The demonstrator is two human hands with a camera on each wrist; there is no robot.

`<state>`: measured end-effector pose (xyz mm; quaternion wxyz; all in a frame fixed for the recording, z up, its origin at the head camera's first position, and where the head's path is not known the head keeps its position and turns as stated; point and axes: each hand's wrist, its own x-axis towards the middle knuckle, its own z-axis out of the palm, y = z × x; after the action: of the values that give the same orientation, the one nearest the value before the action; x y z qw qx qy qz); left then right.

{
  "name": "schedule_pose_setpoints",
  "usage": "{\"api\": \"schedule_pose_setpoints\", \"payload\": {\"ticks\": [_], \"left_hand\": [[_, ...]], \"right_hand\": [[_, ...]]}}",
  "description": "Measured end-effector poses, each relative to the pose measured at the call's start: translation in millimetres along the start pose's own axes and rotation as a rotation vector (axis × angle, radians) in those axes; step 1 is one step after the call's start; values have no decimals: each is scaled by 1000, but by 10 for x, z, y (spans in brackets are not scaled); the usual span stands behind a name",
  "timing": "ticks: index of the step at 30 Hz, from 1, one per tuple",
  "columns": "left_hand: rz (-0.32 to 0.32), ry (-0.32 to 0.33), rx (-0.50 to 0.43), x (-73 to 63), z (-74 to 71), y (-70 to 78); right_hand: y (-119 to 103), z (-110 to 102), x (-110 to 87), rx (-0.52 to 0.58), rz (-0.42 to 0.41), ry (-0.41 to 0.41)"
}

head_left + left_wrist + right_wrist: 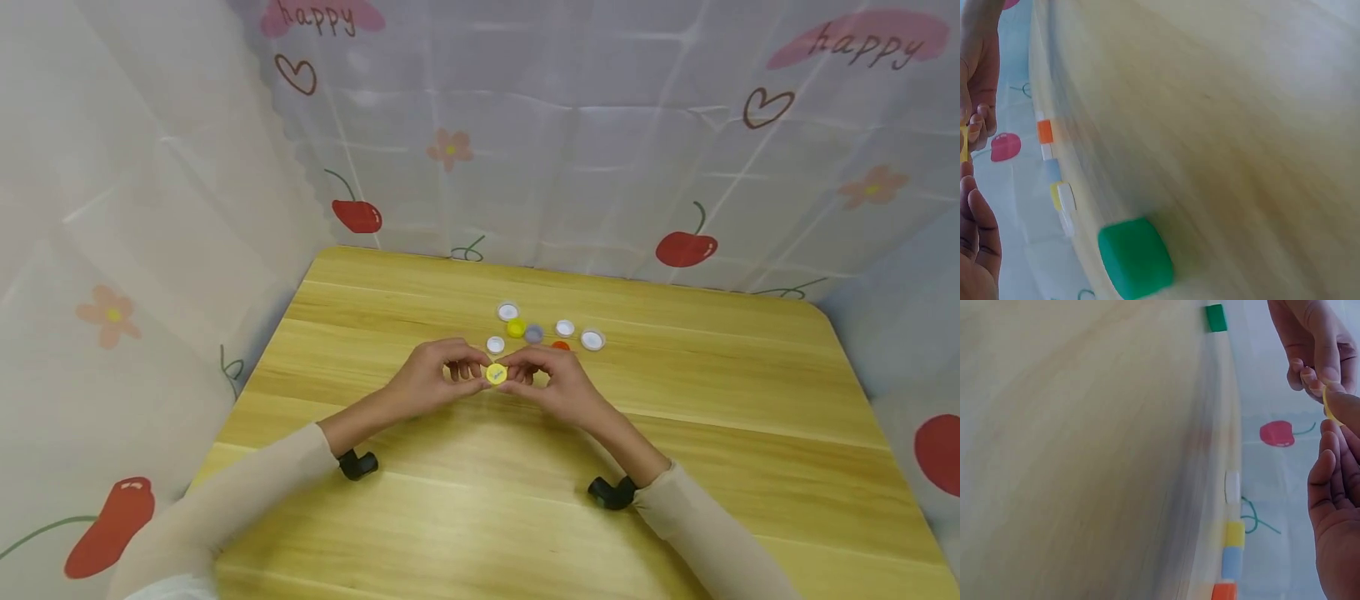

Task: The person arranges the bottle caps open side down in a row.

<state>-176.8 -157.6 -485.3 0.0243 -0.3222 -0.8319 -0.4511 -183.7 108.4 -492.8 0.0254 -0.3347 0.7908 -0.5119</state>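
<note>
A small round yellow bottle cap [497,374] with printing on its face is held up between both hands. My left hand [429,382] pinches its left edge between thumb and fingers. From the right, my right hand [557,385] pinches the opposite edge the same way. In the right wrist view the yellow cap shows as a thin rim, raised off the table. Just beyond the hands lie a white cap [495,344], another yellow cap [516,327], a grey-blue cap [533,334] and an orange-red cap [560,345], partly hidden by the right hand.
More white caps [592,339] lie farther back on the wooden table [465,517]. A green cap [1136,259] stands on the table, hidden behind the left hand in the head view. A patterned curtain [562,167] hangs behind the table and along its sides.
</note>
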Motion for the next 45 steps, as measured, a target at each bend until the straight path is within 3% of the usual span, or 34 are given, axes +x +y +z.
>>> {"api": "schedule_pose_setpoints", "payload": {"ticks": [5, 10, 17, 24, 35, 40, 45], "left_hand": [[32, -43, 133, -147, -56, -54], [63, -64, 251, -338, -104, -127], [11, -105, 341, -483, -158, -208], [-65, -136, 383, -514, -183, -271], [-123, -199, 414, -564, -190, -327], [-204, -260, 344, -567, -264, -347], [-252, -311, 278, -421, -338, -388]], "right_hand": [[-26, 112, 67, -70, -1, -63], [-75, 259, 164, -160, 16, -192], [-113, 460, 270, -349, 81, -328], [-45, 596, 349, -397, 88, -347], [-17, 695, 402, -359, 98, -397], [-50, 592, 390, -329, 126, -402], [29, 369, 394, -303, 174, -299]]}}
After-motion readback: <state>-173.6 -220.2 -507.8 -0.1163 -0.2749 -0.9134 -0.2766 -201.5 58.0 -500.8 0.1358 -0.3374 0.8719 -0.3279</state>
